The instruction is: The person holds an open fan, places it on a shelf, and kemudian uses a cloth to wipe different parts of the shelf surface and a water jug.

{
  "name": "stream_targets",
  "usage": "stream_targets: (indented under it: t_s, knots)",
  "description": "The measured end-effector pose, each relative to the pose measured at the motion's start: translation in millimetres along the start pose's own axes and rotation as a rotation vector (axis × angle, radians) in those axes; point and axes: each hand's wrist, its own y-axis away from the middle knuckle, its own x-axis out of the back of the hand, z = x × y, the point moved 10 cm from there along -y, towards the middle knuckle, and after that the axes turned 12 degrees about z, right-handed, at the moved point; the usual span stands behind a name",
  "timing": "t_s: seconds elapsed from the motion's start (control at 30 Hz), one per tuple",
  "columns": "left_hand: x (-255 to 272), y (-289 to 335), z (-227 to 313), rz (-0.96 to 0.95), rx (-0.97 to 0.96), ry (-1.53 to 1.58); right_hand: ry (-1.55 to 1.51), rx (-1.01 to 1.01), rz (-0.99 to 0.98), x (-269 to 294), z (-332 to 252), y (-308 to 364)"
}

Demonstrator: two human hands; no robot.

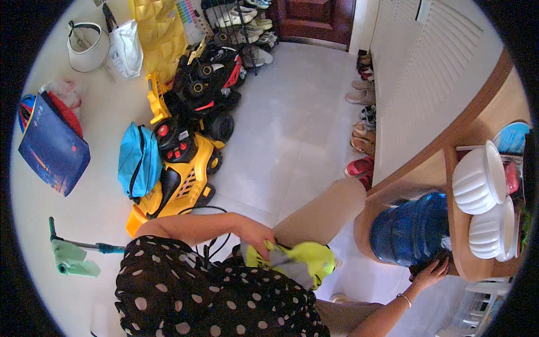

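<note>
My left hand point(257, 238) is closed on a soft-looking neon yellow and grey item point(303, 259). It is held in front of my body beside my raised leg, and its exact kind is unclear. To the right, my right hand point(431, 276) reaches low by the mouth end of a blue water jug point(409, 230). That jug lies on its side in the wooden shelf unit. Between the fingers and thumb of this hand is a small dark thing point(415, 272), mostly hidden, whose kind I cannot make out.
At left stand a yellow ride-on toy digger point(191, 177), a light-blue bag point(138, 160) and a black ride-on toy point(210, 84). Shoes point(362, 129) line the louvred cabinet, and a shoe rack point(241, 19) is near the door. White fluted bowls point(477, 180) sit on the wooden shelf point(469, 264).
</note>
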Motion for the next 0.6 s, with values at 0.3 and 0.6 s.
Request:
stream_targets:
  t_s: [0.3, 0.6]
  knots:
    - [89.6, 97.3, -2.8, 0.572, 0.012, -0.115, -0.082, -0.052, -0.054, -3.4, -7.3, -6.8]
    - [147.1, 372.6, -4.9, 1.513, 0.525, 0.042, 0.048, -0.164, -0.084, 3.1, -15.4, -14.7]
